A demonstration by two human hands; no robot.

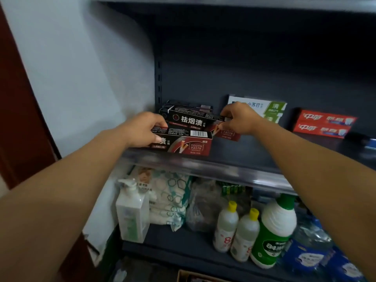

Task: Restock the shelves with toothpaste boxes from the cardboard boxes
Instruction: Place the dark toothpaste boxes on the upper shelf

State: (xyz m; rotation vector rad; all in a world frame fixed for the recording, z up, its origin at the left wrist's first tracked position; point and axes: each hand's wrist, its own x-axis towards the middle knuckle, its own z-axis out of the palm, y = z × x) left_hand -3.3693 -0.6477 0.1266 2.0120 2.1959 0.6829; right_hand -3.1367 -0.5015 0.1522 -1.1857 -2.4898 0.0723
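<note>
Black-and-red toothpaste boxes sit at the left end of the dark shelf (pixel 254 151). My left hand (pixel 142 129) grips the left end of the front box (pixel 189 144), which lies along the shelf's front edge. My right hand (pixel 240 119) pinches the right end of a second black box (pixel 195 121) just behind and above it. More black boxes (pixel 187 105) are stacked at the back. A cardboard box corner (pixel 191 276) shows at the bottom edge.
White-and-green toothpaste boxes (pixel 268 108) stand behind my right hand and red ones (pixel 323 124) lie further right. The lower shelf holds a pump bottle (pixel 131 212), packaged cloths (pixel 171 200), yellow-capped bottles (pixel 236 231) and a green-and-white bottle (pixel 274 231). A white wall (pixel 71 68) is left.
</note>
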